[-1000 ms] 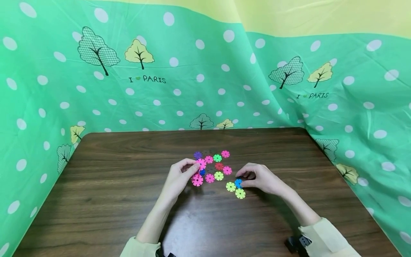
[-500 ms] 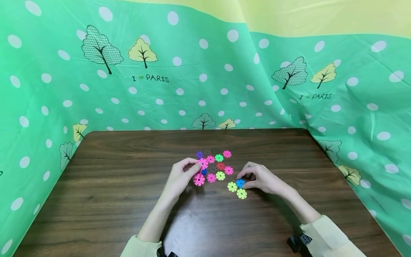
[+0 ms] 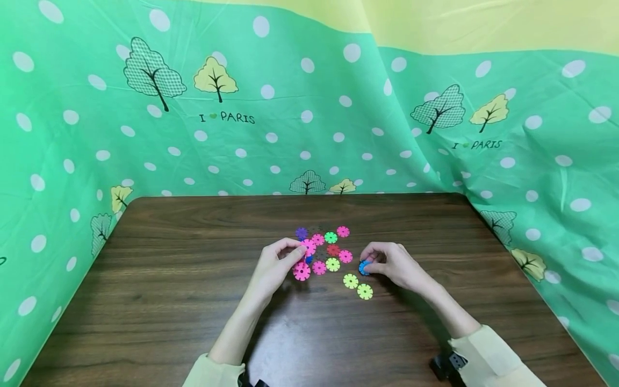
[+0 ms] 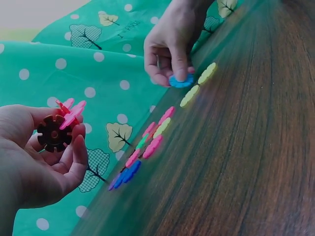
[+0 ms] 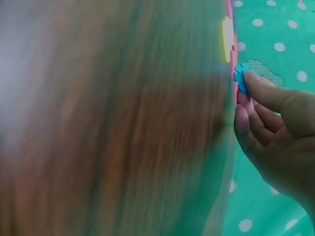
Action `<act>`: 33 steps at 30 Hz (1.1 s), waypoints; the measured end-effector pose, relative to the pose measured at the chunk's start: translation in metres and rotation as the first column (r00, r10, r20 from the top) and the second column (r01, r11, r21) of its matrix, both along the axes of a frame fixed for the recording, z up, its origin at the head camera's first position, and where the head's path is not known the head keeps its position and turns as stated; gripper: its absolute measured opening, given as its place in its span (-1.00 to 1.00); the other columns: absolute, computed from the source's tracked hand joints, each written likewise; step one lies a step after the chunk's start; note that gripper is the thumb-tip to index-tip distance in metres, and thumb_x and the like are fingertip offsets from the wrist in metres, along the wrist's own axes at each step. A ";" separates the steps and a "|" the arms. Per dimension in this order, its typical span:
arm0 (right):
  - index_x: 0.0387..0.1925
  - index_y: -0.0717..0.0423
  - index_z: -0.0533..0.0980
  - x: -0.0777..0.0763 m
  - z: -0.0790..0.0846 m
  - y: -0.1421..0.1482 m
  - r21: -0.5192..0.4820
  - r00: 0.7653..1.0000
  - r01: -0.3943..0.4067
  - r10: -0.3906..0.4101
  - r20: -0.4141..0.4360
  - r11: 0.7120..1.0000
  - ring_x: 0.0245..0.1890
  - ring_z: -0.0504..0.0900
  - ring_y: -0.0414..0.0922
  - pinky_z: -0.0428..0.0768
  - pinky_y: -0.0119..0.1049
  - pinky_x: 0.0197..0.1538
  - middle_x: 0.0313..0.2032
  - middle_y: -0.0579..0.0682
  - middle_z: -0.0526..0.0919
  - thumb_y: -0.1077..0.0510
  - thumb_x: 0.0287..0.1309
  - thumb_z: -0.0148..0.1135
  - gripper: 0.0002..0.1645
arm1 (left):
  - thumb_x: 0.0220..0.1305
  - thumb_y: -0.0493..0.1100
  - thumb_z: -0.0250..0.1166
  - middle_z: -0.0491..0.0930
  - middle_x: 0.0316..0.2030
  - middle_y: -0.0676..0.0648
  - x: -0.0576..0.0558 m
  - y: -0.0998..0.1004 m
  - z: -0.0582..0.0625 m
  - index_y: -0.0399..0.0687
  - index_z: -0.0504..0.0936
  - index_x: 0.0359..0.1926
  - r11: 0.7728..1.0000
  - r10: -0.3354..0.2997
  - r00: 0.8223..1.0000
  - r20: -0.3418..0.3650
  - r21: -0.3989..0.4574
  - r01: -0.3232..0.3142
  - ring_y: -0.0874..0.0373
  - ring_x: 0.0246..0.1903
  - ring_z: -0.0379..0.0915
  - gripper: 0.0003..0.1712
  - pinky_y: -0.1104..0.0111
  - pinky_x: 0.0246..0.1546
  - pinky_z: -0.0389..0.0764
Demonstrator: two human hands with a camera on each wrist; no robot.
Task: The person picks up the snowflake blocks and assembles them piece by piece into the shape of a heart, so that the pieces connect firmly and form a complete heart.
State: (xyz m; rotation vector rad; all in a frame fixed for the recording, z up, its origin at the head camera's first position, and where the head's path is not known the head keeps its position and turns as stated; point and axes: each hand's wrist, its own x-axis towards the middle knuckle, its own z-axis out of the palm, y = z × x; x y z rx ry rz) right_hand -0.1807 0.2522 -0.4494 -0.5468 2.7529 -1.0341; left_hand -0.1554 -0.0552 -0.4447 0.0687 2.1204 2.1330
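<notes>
My left hand (image 3: 275,266) grips a small cluster of interlocked plastic snowflake discs. Pink discs (image 3: 302,272) show in the head view, and a dark brown disc (image 4: 54,133) is slotted among them in the left wrist view. The left fingers hide part of this cluster. Between thumb and fingers, my right hand (image 3: 394,264) pinches a blue snowflake disc (image 5: 239,76), close above the table. Two yellow-green discs (image 3: 350,281) lie flat just in front of that hand.
Loose snowflake discs lie between the hands: several pink, a green one (image 3: 331,237), a red one (image 3: 333,250), a yellow-green one (image 3: 332,264) and a purple one (image 3: 301,233). The brown wooden table (image 3: 184,301) ends at a green dotted cloth (image 3: 271,134) behind.
My right hand has taken the blue disc off the table and moved it slightly back, away from the two yellow-green discs. The left hand stays almost still with its cluster.
</notes>
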 end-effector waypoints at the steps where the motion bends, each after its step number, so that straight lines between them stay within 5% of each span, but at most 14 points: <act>1: -0.27 -0.01 0.69 0.000 0.000 -0.001 -0.004 1.000 0.017 -0.017 -0.014 1.000 -0.33 0.61 -0.25 0.61 -0.43 -0.19 -0.38 -0.14 0.72 0.22 0.17 0.48 -0.88 | 0.36 -0.16 0.37 0.68 -0.28 0.01 0.000 0.000 0.000 -0.19 0.74 -0.11 1.000 -0.001 1.000 0.000 -0.003 0.001 0.25 -0.27 0.53 -0.81 0.46 -0.18 0.57; 7: -0.26 -0.05 0.72 0.000 0.004 -0.011 -0.110 0.979 0.146 -0.160 -0.130 0.983 -0.39 0.54 -0.22 0.52 -0.44 -0.28 -0.37 -0.10 0.74 0.17 0.23 0.45 -0.94 | 0.35 -0.15 0.38 0.68 -0.28 0.02 -0.001 0.000 -0.001 -0.16 0.76 -0.11 1.000 -0.012 1.000 -0.005 -0.014 0.012 0.24 -0.28 0.53 -0.81 0.46 -0.20 0.57; 11: -0.24 0.04 0.69 0.002 0.011 -0.024 -0.240 0.964 0.162 -0.205 -0.168 0.957 -0.43 0.54 -0.23 0.52 -0.45 -0.33 -0.39 0.00 0.73 0.18 0.28 0.40 -0.96 | 0.36 -0.15 0.38 0.69 -0.26 0.01 -0.001 0.001 -0.002 -0.17 0.76 -0.09 1.000 -0.020 1.000 -0.002 -0.010 0.020 0.23 -0.28 0.53 -0.80 0.46 -0.21 0.57; 20: -0.20 0.16 0.70 0.007 0.021 -0.056 -0.484 0.973 0.107 -0.192 -0.130 0.869 -0.36 0.68 -0.28 0.69 -0.46 -0.21 -0.26 0.16 0.76 0.26 0.29 0.37 -0.92 | 0.34 -0.15 0.40 0.70 -0.25 0.00 0.000 0.001 0.001 -0.10 0.78 -0.11 1.000 -0.021 1.000 0.002 -0.018 0.021 0.22 -0.28 0.51 -0.83 0.44 -0.22 0.56; 33: -0.14 0.26 0.67 0.014 0.019 -0.075 -0.567 0.993 0.081 -0.118 -0.029 0.819 -0.29 0.80 -0.26 0.77 -0.27 -0.17 -0.23 0.19 0.80 0.26 0.35 0.30 -0.86 | 0.34 -0.10 0.41 0.75 -0.17 -0.05 -0.001 0.000 0.001 -0.05 0.79 -0.08 0.999 -0.029 0.999 -0.016 -0.029 0.029 0.23 -0.22 0.55 -0.79 0.40 -0.14 0.57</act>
